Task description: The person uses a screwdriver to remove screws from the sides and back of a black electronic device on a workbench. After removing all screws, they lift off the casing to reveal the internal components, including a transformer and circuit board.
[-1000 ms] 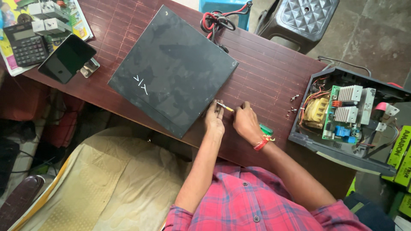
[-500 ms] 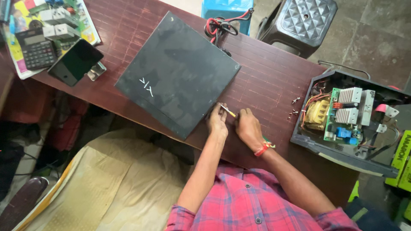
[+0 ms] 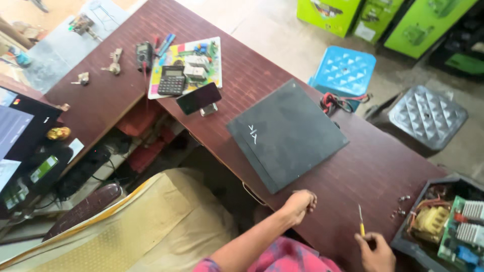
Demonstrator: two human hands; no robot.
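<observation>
Judging by the flat black metal cover (image 3: 287, 133) lifted off, loose screws (image 3: 398, 206) lying out and the grey open-topped electronics case (image 3: 443, 226) exposed on the dark red-brown wooden worktop (image 3: 252, 80), the opening-up is taken as done, while a yellow-handled screwdriver (image 3: 361, 221) is gripped in the right hand (image 3: 375, 252) fingers and the left hand (image 3: 300, 201) is curled shut, with nothing visibly held.

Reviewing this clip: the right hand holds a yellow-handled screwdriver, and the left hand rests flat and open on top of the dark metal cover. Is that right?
Not quite. The head view shows the left hand closed in a loose fist on the wooden table, just below the corner of the dark metal cover, not flat on top of it. The right hand does hold the yellow-handled screwdriver.
</observation>
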